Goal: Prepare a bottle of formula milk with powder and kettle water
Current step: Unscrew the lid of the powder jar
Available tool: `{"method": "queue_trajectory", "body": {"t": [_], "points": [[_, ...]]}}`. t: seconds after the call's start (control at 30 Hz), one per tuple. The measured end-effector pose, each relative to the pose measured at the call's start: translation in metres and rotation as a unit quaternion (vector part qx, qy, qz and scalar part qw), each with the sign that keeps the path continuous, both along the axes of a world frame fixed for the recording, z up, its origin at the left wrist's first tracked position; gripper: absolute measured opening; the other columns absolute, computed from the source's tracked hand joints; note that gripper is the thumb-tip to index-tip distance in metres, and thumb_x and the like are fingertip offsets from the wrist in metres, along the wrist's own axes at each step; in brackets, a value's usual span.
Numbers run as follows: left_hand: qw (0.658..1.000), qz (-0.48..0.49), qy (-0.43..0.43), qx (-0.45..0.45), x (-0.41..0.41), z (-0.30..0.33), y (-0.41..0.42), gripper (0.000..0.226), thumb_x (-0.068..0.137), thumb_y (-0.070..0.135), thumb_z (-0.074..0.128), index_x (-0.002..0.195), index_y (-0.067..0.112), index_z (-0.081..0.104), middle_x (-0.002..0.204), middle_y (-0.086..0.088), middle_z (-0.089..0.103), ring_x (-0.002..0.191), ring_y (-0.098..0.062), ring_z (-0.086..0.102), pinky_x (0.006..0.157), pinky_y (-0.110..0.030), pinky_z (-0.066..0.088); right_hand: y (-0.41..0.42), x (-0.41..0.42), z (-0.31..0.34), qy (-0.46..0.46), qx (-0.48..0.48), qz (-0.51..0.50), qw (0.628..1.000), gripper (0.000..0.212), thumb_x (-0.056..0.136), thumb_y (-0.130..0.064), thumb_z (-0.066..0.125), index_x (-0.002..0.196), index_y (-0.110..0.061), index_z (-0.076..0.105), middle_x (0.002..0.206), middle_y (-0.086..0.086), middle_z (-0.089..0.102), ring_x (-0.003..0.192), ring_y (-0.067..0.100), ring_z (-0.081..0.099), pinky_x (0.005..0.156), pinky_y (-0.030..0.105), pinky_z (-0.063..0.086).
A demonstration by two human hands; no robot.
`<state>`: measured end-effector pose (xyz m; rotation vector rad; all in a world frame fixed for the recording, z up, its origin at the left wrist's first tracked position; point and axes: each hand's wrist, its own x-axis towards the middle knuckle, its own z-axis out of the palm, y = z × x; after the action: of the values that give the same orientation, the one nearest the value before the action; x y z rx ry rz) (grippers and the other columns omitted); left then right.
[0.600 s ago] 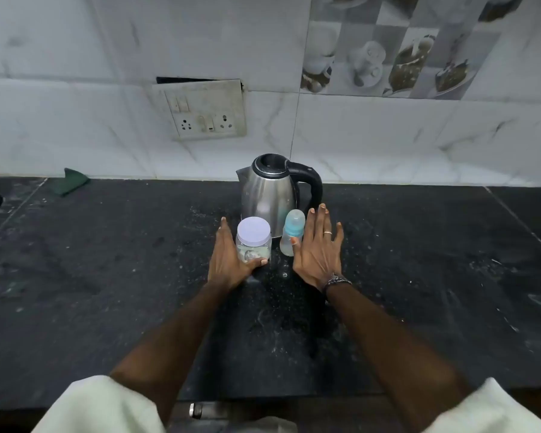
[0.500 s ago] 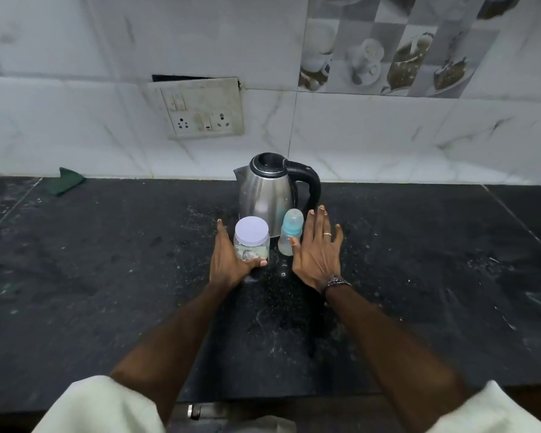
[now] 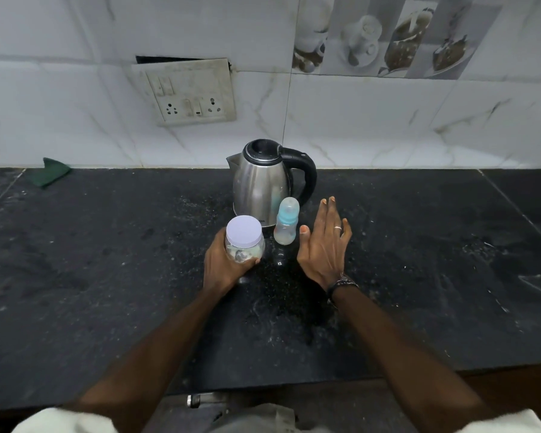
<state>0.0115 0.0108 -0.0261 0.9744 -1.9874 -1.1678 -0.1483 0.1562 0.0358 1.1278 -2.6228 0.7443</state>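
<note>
On the black stone counter [image 3: 107, 276] I see the steel kettle [image 3: 260, 182] untouched. My left hand [image 3: 228, 264] has now wrapped around the white-lidded powder jar [image 3: 244, 237]; my right hand [image 3: 324, 245], fingers straight, has drawn away from the capped blue-topped baby bottle [image 3: 286, 225]. Powder comes first.

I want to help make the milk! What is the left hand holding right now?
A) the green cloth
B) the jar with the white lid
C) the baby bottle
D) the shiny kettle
B: the left hand has its fingers curled round the jar with the white lid, while the baby bottle and kettle stand untouched and the right hand is open beside the bottle.
</note>
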Motion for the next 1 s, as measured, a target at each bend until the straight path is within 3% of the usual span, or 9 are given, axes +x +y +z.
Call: {"method": "queue_trajectory", "body": {"t": [0.23, 0.43, 0.57, 0.67, 0.83, 1.0], "points": [[0.999, 0.002, 0.026, 0.026, 0.033, -0.001, 0.032, 0.092, 0.056, 0.025, 0.098, 0.133, 0.035, 0.049, 0.128, 0.016, 0.06, 0.115, 0.009, 0.055, 0.095, -0.018, 0.048, 0.009, 0.017, 0.007, 0.04, -0.057, 0.024, 0.997, 0.055, 0.095, -0.03, 0.046, 0.144, -0.005, 0.045, 0.159, 0.018, 0.031, 0.141, 0.029, 0.039, 0.114, 0.056, 0.023], [1.0, 0.003, 0.022, 0.012, 0.055, -0.01, 0.052, 0.097, 0.055, 0.031, 0.098, 0.139, 0.02, 0.051, 0.135, 0.007, 0.06, 0.122, 0.004, 0.054, 0.098, -0.008, 0.041, 0.002, 0.05, 0.015, 0.063, -0.067, 0.098, 0.991, 0.042, 0.088, -0.026, 0.053, 0.125, -0.01, 0.064, 0.143, 0.016, 0.053, 0.121, 0.032, 0.056, 0.109, 0.053, 0.032], [0.999, 0.006, 0.032, 0.02, 0.064, -0.012, 0.063, 0.097, 0.053, 0.029, 0.099, 0.138, 0.017, 0.053, 0.135, 0.005, 0.061, 0.123, 0.0, 0.055, 0.1, -0.015, 0.045, -0.003, 0.071, 0.023, 0.044, -0.031, 0.171, 0.984, 0.033, 0.087, -0.028, 0.058, 0.112, -0.009, 0.069, 0.124, 0.012, 0.063, 0.106, 0.032, 0.062, 0.088, 0.05, 0.048], [0.999, 0.005, 0.033, 0.03, 0.07, -0.012, 0.068, 0.093, 0.052, 0.032, 0.098, 0.134, 0.018, 0.056, 0.129, 0.006, 0.064, 0.118, -0.002, 0.06, 0.096, -0.021, 0.051, -0.006, 0.091, 0.033, 0.022, 0.075, 0.198, 0.977, 0.045, 0.086, -0.049, 0.052, 0.103, -0.012, 0.068, 0.111, 0.01, 0.062, 0.093, 0.032, 0.063, 0.077, 0.044, 0.053], [0.998, 0.006, 0.037, 0.046, 0.077, -0.017, 0.071, 0.09, 0.054, 0.033, 0.093, 0.134, 0.015, 0.055, 0.126, 0.002, 0.066, 0.115, -0.012, 0.064, 0.093, -0.044, 0.055, -0.01, 0.116, 0.041, 0.046, 0.222, 0.195, 0.954, 0.074, 0.083, -0.074, 0.045, 0.115, -0.008, 0.059, 0.118, 0.013, 0.054, 0.096, 0.032, 0.061, 0.072, 0.036, 0.044], [0.998, -0.002, 0.038, 0.05, 0.079, -0.018, 0.069, 0.093, 0.054, 0.018, 0.097, 0.136, 0.013, 0.055, 0.126, 0.002, 0.067, 0.115, -0.012, 0.064, 0.093, -0.045, 0.055, -0.02, 0.123, 0.042, 0.072, 0.248, 0.196, 0.946, 0.081, 0.081, -0.075, 0.049, 0.115, -0.002, 0.059, 0.112, 0.018, 0.058, 0.093, 0.033, 0.062, 0.066, 0.035, 0.032]]}}
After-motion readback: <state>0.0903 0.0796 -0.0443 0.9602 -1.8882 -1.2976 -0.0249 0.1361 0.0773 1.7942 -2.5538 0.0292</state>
